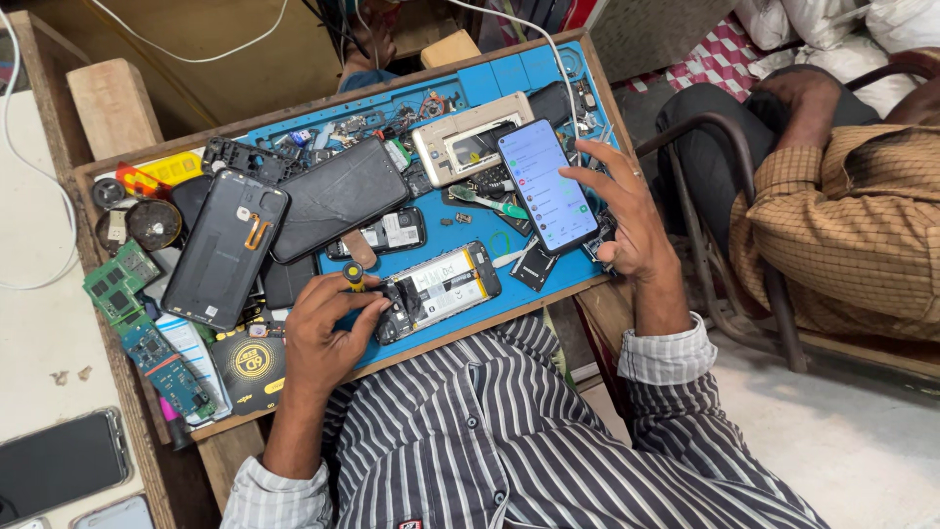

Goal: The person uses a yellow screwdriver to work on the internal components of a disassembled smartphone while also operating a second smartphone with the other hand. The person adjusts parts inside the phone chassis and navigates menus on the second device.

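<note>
Opened phone [438, 291] lies on the blue mat [509, 73], long axis left-right, just right of the left hand [328, 333]. That hand is closed around a yellow-capped screwdriver [352, 276], tip probably at the phone's left end. Right hand [627, 220] cradles a lit smartphone [546, 184], thumb on screen.

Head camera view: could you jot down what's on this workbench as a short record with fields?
Setting: blue work mat on a wooden tray, crowded with phone parts
Left hand: grips a yellow-handled screwdriver, beside an opened phone with its insides showing
Right hand: holds a lit smartphone, screen up, showing a list
Nearby: black back cover, green circuit boards, gold phone frame
Other person: seated at right in a checked shirt
</note>
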